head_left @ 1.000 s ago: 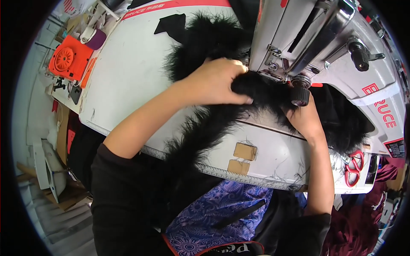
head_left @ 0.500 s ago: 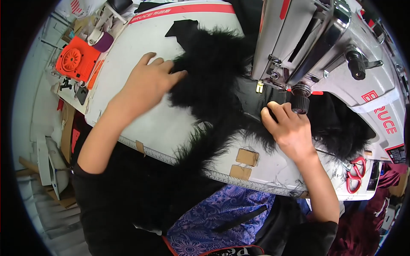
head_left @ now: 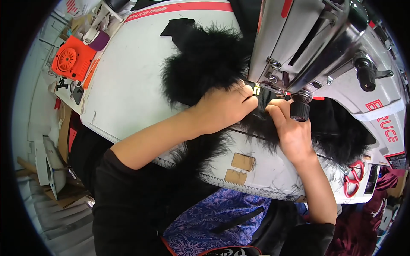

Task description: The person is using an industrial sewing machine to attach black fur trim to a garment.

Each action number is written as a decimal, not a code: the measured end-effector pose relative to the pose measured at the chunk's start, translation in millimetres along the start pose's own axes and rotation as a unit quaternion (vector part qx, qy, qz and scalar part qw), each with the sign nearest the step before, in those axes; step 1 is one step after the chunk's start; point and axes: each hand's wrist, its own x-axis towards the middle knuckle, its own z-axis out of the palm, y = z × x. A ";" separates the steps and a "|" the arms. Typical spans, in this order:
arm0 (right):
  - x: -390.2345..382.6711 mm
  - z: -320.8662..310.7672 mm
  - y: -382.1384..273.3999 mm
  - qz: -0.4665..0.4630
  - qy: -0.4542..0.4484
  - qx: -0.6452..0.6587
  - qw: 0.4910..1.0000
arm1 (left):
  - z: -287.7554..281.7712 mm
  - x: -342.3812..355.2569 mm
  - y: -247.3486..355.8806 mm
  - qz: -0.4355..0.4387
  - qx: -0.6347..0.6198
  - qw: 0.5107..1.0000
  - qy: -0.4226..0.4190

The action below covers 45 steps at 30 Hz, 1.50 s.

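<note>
A sewing machine [head_left: 380, 106] stands at the right, its small yellow presser foot [head_left: 256, 88] low over black fabric with long fur [head_left: 200, 55]. My left hand [head_left: 226, 106] is just left of the foot, fingers curled on the black fur fabric, their tips partly hidden in it. To the right of the foot, below the knurled knob [head_left: 300, 112], my right hand [head_left: 292, 130] has bent fingers pressed on the same black material. A furry strip [head_left: 196, 155] trails down over the table's front edge, and more fur lies bunched under the machine's arm.
The white table [head_left: 115, 85] has a ruler edge and two cardboard pieces [head_left: 242, 162]. Red-handled scissors [head_left: 352, 179] lie at the right. An orange device [head_left: 72, 57] and purple spool [head_left: 99, 40] sit on a side shelf at the left. Maroon cloth [head_left: 346, 230] is at lower right.
My left hand lifted off to the left half a second ago and has since come rightward beside the presser foot. My right hand has stayed curled on the fabric near the foot.
</note>
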 end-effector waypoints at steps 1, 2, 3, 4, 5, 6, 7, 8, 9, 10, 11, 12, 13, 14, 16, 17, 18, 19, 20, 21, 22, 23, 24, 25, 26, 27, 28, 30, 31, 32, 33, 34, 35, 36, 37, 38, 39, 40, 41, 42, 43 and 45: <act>-0.7 0.8 -0.4 0.007 0.011 0.013 1.000 | -3.4 -0.3 -1.2 0.023 0.028 0.998 -0.054; -1.5 1.2 -0.5 0.014 0.023 0.027 0.999 | -4.0 -0.9 -2.0 0.023 0.028 0.998 -0.055; -1.7 1.2 -0.4 0.014 0.023 0.028 0.999 | -5.0 -1.7 -3.1 0.030 -0.005 0.999 -0.029; -2.0 0.5 0.0 0.012 0.021 0.046 0.999 | -5.4 -2.1 -3.9 0.036 -0.038 0.999 -0.003; -1.9 -0.4 0.2 0.011 0.018 0.064 0.998 | -4.6 -2.6 -4.5 0.036 -0.037 0.999 -0.003; -0.9 -1.3 -0.6 0.020 0.021 0.087 0.996 | -2.9 -3.1 -4.5 0.026 -0.030 0.999 -0.008; -1.1 -0.6 0.1 0.020 0.020 0.087 0.996 | -2.0 -2.9 -4.1 0.017 -0.022 1.000 -0.013; -1.7 0.0 1.4 0.027 0.021 0.108 0.994 | -1.7 -2.1 -2.3 0.016 -0.023 1.000 -0.013; -2.6 -0.1 2.4 0.033 0.021 0.129 0.991 | -4.2 1.6 2.9 -0.013 -0.038 0.999 0.001; -3.0 0.5 3.0 0.033 0.020 0.128 0.991 | -4.5 4.7 6.3 -0.042 -0.053 0.998 0.015; -3.4 1.5 3.6 0.039 0.026 0.135 0.990 | -1.6 7.2 6.4 -0.043 -0.055 0.997 0.016; -2.9 2.0 4.0 0.043 0.034 0.142 0.988 | 0.9 9.5 5.1 -0.039 -0.053 0.998 0.022; -2.3 1.9 5.0 0.041 0.034 0.142 0.988 | 2.9 10.7 4.7 -0.035 -0.052 0.998 0.029; -1.8 1.5 6.3 0.044 0.040 0.157 0.986 | 4.2 10.5 5.3 -0.036 -0.051 0.998 0.029; -2.4 2.9 7.2 0.050 0.044 0.172 0.983 | 8.3 9.5 5.9 -0.016 -0.007 0.999 0.038; -2.9 3.8 7.1 0.056 0.047 0.175 0.982 | 8.6 9.2 7.4 -0.016 -0.007 0.999 0.037; -3.5 3.2 7.2 0.063 0.049 0.175 0.981 | 8.5 9.5 10.1 -0.029 -0.009 0.998 0.051; -3.8 1.8 7.4 0.063 0.049 0.174 0.982 | 8.0 10.1 11.6 -0.042 -0.011 0.997 0.064; -4.0 -0.2 7.6 0.070 0.037 0.157 0.984 | 6.6 11.4 11.8 -0.041 -0.012 0.997 0.065; -4.3 -1.6 8.1 0.075 0.025 0.141 0.987 | 4.6 13.1 11.8 -0.045 -0.039 0.997 0.058; -5.3 -1.5 8.8 0.076 0.025 0.140 0.987 | 3.8 14.6 11.6 -0.049 -0.066 0.995 0.050; -6.6 -0.5 9.6 0.073 0.026 0.147 0.986 | 4.6 15.5 10.9 -0.048 -0.066 0.995 0.051; -6.9 0.3 9.3 0.070 0.028 0.155 0.985 | 4.1 15.5 9.7 -0.049 -0.075 0.995 0.049; -7.0 0.9 9.0 0.069 0.030 0.155 0.985 | 3.6 15.5 9.0 -0.050 -0.084 0.994 0.047; -7.0 1.5 8.8 0.067 0.033 0.148 0.986 | 2.9 15.8 9.0 -0.049 -0.083 0.994 0.047; -7.0 2.1 9.1 0.065 0.036 0.140 0.987 | 3.8 16.5 9.2 -0.055 -0.095 0.993 0.038; -6.0 1.3 8.9 0.065 0.035 0.139 0.987 | 4.4 16.7 8.9 -0.060 -0.107 0.992 0.030; -3.2 -1.1 8.1 0.027 0.046 0.113 0.992 | 9.1 15.3 3.7 -0.036 -0.094 0.994 0.033; -3.1 -1.0 7.8 0.026 0.046 0.113 0.992 | 10.3 14.8 2.0 -0.012 -0.081 0.996 0.035; -3.2 -0.8 7.2 0.015 0.046 0.108 0.993 | 10.4 12.6 4.0 -0.012 -0.080 0.996 0.036; -3.7 -0.3 7.6 0.006 0.046 0.103 0.994 | 7.6 12.2 9.8 -0.017 0.000 1.000 0.011; -3.2 -0.5 7.8 0.007 0.046 0.102 0.994 | 6.0 11.3 14.6 -0.022 0.080 0.996 -0.013; -2.2 -1.1 7.6 -0.005 0.048 0.087 0.995 | 4.8 8.3 16.3 -0.021 0.080 0.997 -0.014; -1.2 -1.6 6.9 -0.017 0.050 0.072 0.996 | 1.5 3.1 16.3 -0.009 0.098 0.995 -0.010; -1.0 -1.3 6.1 -0.016 0.051 0.072 0.996 | -1.1 -0.3 15.1 0.003 0.117 0.993 -0.006; -1.4 -0.9 5.4 -0.007 0.051 0.074 0.996 | -2.7 -1.3 13.7 0.005 0.117 0.993 -0.006; -1.8 -0.7 4.6 0.002 0.050 0.077 0.996 | -4.1 -2.1 12.5 0.009 0.093 0.996 0.004; -2.1 -1.4 4.1 0.003 0.051 0.077 0.996 | -5.0 -2.7 11.3 0.013 0.069 0.997 0.015; -2.6 -2.9 3.8 0.003 0.048 0.069 0.996 | -4.0 -3.9 8.9 0.014 0.069 0.997 0.015; -1.2 -3.0 2.7 0.000 0.046 0.064 0.997 | -2.4 -6.8 4.3 0.007 0.014 1.000 0.009; -0.5 -2.9 1.5 -0.002 0.046 0.064 0.997 | -1.1 -8.4 0.9 0.001 -0.042 0.999 0.004; -0.8 -3.4 -0.7 -0.003 0.033 0.056 0.998 | 0.7 -8.9 -1.7 -0.021 -0.085 0.996 0.001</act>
